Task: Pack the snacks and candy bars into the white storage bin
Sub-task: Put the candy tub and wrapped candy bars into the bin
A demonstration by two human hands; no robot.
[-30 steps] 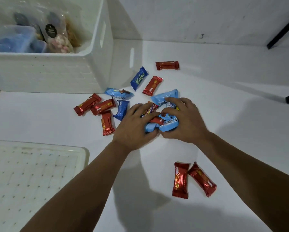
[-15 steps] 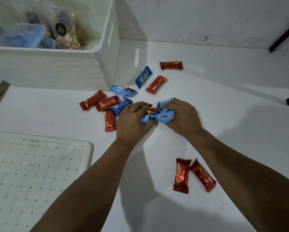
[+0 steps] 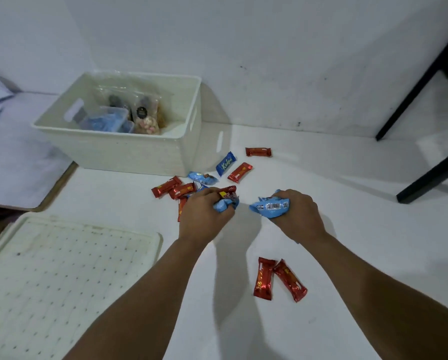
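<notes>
Both hands are loaded mid-gather. The left hand (image 3: pixel 204 213) is curled round a bunch of light-blue and red candy bars (image 3: pixel 226 201); the right hand (image 3: pixel 297 216) grips a light-blue snack pack (image 3: pixel 269 207). The white storage bin (image 3: pixel 129 149) sits far left on the desk (image 3: pixel 347 242), already holding bagged snacks. Next, I judge, both handfuls go over its rim, then the loose bars nearby: 2 red bars (image 3: pixel 278 279) lie near right.

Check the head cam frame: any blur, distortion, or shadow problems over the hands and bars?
Head view: wide-angle bending bows the black table leg; left hand and right hand are slightly soft, yet the barcode on the light blue wrapper stays visible; the arms cast soft shadows on the white surface; print on the two red candy bars is unreadable.
</notes>
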